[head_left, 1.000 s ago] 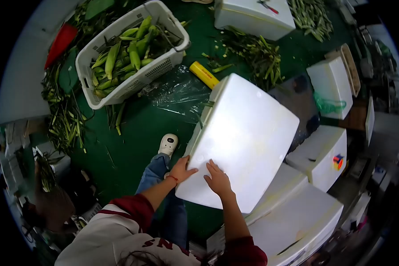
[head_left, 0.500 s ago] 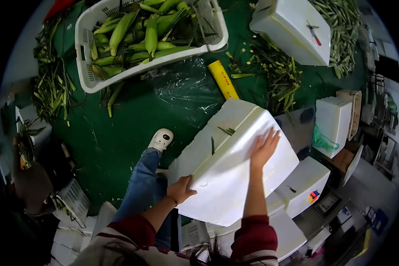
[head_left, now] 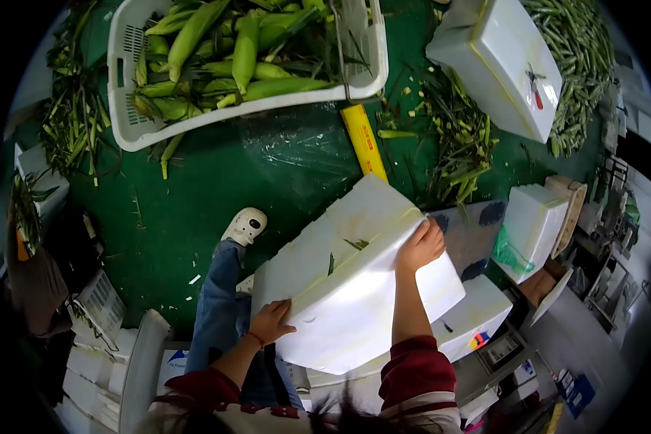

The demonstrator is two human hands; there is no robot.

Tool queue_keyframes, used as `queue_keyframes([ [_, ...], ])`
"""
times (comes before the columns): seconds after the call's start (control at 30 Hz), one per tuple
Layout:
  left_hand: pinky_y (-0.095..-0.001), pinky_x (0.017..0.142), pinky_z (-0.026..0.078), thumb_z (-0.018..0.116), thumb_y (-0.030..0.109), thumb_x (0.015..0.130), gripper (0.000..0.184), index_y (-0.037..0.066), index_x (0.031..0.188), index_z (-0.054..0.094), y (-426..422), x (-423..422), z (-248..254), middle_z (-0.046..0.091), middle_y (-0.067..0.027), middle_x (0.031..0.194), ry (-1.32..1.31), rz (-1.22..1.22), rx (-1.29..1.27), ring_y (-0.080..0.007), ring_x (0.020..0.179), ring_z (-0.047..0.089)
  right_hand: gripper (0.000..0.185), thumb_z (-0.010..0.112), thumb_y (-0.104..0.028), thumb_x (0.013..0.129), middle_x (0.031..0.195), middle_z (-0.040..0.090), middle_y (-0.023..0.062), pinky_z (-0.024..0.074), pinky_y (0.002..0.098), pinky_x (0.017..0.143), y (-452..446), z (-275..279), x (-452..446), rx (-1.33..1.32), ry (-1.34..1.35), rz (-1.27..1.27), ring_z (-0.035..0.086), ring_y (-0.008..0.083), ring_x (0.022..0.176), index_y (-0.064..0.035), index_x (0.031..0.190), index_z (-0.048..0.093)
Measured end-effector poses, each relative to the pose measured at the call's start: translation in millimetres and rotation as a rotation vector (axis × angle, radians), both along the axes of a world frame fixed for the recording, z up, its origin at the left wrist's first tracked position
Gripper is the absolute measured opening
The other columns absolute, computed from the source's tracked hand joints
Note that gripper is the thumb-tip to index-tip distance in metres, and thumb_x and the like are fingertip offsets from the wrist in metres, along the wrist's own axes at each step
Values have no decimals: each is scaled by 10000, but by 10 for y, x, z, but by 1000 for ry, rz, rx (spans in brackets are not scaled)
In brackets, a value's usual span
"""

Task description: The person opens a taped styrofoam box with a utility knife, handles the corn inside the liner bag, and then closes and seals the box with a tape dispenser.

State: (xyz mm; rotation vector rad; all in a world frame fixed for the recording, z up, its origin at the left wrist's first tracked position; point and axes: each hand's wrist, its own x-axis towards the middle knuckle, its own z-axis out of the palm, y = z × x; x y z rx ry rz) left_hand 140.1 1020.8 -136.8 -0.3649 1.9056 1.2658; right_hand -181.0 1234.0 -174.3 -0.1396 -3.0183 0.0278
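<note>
Between my hands stands a large white foam box (head_left: 340, 253), tilted, with bits of green leaf on its far side. My left hand (head_left: 271, 322) grips the box's near left edge, thumb on the lid side and fingers over the edge. My right hand (head_left: 421, 244) is closed round the far right edge, its fingertips partly hidden. Just beyond the box lies a yellow carton (head_left: 364, 142) beside a sheet of clear plastic film (head_left: 289, 145) on the green floor.
A white crate (head_left: 380, 50) of corn is ahead. Leaf trimmings (head_left: 459, 137) lie right of it, near a foam box (head_left: 495, 69) bearing red-handled cutters (head_left: 535, 90) and a pile of green pods (head_left: 575, 72). More foam boxes (head_left: 477, 311) stand right. A person (head_left: 40, 289) is at far left.
The foam box has tipped, bringing its leaf-dotted side into view. My right hand has moved from the flat face to the far right edge and closed on it. The view has shifted.
</note>
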Motion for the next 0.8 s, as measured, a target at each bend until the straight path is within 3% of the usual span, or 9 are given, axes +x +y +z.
queue_keyframes([
  [0.13,-389,1023,352,628,507,778,848,69,1417,284,79,270,-324,350,-166,1412,53,-171,37,-350,1236,403,278,444,-296,936,963,612,102,377,454,804,30,-41,-111,-119,34,41,540,303,928,-91,1000,620],
  [0.2,-386,1046,327,588,551,798,892,70,1445,206,46,118,-269,275,-182,1457,-85,-190,88,-344,1300,343,328,446,-336,927,920,634,119,417,442,800,-1,-37,-105,-56,108,42,564,335,874,-76,962,643],
  [0.27,-376,1080,286,557,542,830,879,57,1450,166,33,109,-199,233,-188,1476,-122,-195,127,-321,1329,313,342,406,-375,943,1008,607,89,351,451,885,-27,-58,-50,46,71,9,522,301,980,-121,1060,603],
  [0.37,-374,1080,286,598,545,796,938,64,1457,135,-12,134,-243,210,-186,1485,-101,-158,184,-336,1327,312,346,394,-375,949,1008,606,96,344,452,908,-29,10,-23,-26,35,-17,520,302,988,-120,1042,610],
  [0.47,-355,1088,267,703,514,682,1130,-16,1442,55,90,127,-613,153,-246,1480,-159,-311,224,-366,1344,261,333,406,-368,945,1029,615,76,340,477,916,41,-12,4,-59,59,-2,528,277,1021,-123,1038,612],
  [0.57,-414,919,438,691,539,684,858,-34,1262,421,-75,-531,-630,563,-243,1148,-76,-471,293,-383,1037,560,357,391,-390,943,1081,610,42,269,529,1004,11,-13,25,-24,20,-59,502,259,1096,-139,1081,604],
  [0.63,-403,918,437,623,483,794,761,31,1348,365,-97,-894,-553,499,-214,1246,232,-79,149,-365,1098,525,379,375,-416,944,1115,596,33,209,543,1042,-25,38,33,-59,-10,-85,473,250,1140,-142,1089,594],
  [0.7,-376,944,420,591,369,853,642,61,1368,363,-111,-1568,-259,465,-182,1294,339,140,40,-340,1105,520,379,374,-419,945,1109,597,30,213,548,1036,-9,2,44,-48,12,-77,475,247,1135,-143,1090,591],
  [0.8,-387,903,447,544,259,869,523,70,1334,392,109,-2141,-348,479,-162,1251,552,-19,-23,-348,1042,540,380,373,-419,946,1102,596,28,219,553,1031,-14,-13,37,-40,17,-81,480,248,1125,-142,1095,586],
])
